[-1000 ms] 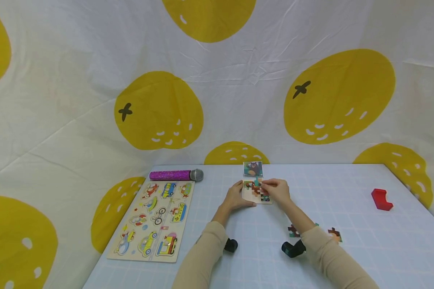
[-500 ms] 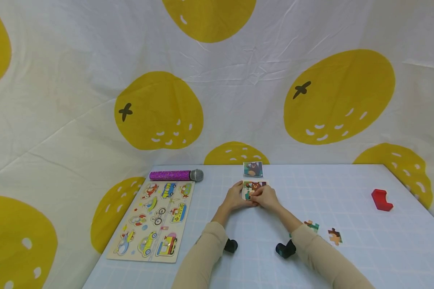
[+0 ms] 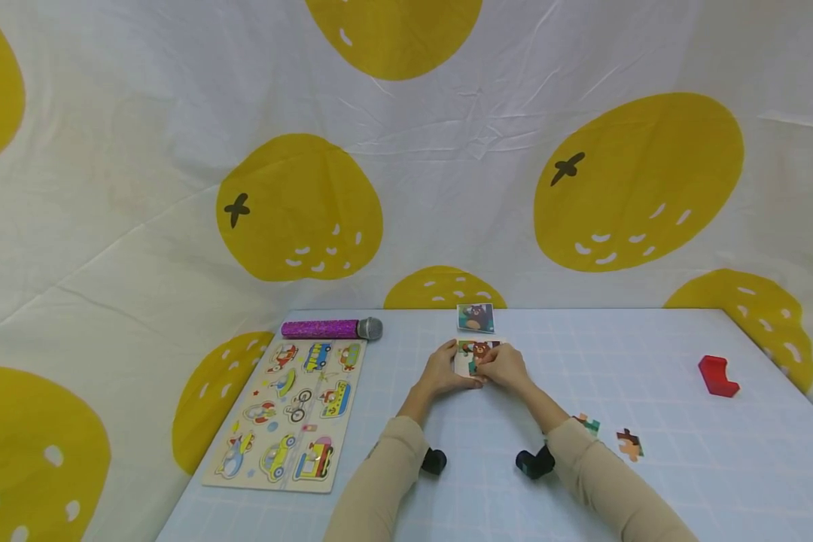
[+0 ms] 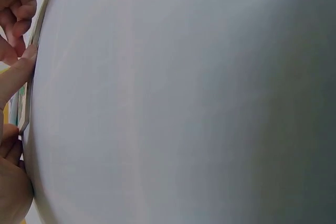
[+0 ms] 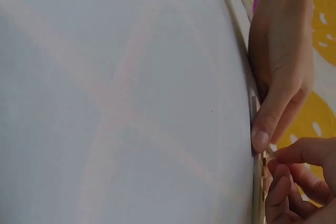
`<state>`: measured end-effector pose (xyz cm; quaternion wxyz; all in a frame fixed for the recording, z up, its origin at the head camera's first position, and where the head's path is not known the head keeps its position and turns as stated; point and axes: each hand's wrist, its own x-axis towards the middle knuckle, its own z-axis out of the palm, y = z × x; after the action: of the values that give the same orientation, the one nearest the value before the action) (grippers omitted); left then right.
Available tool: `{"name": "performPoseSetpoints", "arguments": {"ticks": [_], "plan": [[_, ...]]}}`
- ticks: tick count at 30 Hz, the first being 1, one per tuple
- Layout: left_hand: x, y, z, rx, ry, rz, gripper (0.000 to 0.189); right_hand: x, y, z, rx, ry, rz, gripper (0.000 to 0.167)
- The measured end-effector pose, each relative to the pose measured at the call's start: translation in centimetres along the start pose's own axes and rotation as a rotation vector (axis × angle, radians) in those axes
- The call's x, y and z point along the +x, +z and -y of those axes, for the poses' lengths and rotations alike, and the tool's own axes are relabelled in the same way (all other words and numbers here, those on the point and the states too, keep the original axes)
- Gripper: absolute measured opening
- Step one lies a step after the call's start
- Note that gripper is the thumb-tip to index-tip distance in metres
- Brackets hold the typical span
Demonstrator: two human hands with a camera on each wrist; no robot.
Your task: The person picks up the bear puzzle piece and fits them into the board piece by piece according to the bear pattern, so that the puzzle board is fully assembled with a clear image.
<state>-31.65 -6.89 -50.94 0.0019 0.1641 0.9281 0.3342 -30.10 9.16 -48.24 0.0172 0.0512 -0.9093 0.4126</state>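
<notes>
In the head view a small jigsaw puzzle tray (image 3: 461, 366) with a bear picture lies flat at the table's middle. My left hand (image 3: 440, 373) grips its left side, with the thumb along the near edge. My right hand (image 3: 505, 369) pinches a teal puzzle piece (image 3: 474, 368) low over the tray and covers the tray's right part. From the right wrist view, the fingertips of the right hand (image 5: 302, 182) meet close to the left thumb (image 5: 261, 140) at the tray's edge. The piece is mostly hidden by the fingers.
Behind the tray lies a bear picture card (image 3: 476, 318). On the left are a wooden vehicle puzzle board (image 3: 281, 421) and a purple microphone (image 3: 320, 329). Loose puzzle pieces (image 3: 629, 444) lie by the right forearm, and a red block (image 3: 718, 376) sits far right.
Over the last second my right hand has carried the teal piece from the tray's upper right toward its lower middle. It has barely shifted in the last half second. The left hand stays put.
</notes>
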Motion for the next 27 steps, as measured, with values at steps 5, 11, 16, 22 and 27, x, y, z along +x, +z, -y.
{"name": "performPoseSetpoints", "arguments": {"ticks": [5, 11, 16, 22, 27], "plan": [[0.1, 0.1, 0.2, -0.002, 0.011, -0.004, 0.09, 0.2, 0.6, -0.1, 0.057, 0.011, 0.055, 0.011], [0.2, 0.2, 0.3, -0.035, 0.008, -0.002, 0.088, 0.6, 1.2, 0.1, 0.069, -0.01, 0.081, 0.011], [0.2, 0.2, 0.3, -0.029, -0.018, 0.008, 0.09, 0.5, 0.6, 0.1, 0.009, -0.053, 0.105, 0.013], [0.1, 0.2, 0.2, -0.002, -0.018, 0.013, 0.093, 0.6, -1.3, -0.8, 0.069, -0.08, 0.115, 0.018], [0.0, 0.2, 0.2, -0.014, -0.042, 0.017, 0.093, 0.3, -4.5, -1.9, 0.102, -0.099, 0.109, 0.027]]}}
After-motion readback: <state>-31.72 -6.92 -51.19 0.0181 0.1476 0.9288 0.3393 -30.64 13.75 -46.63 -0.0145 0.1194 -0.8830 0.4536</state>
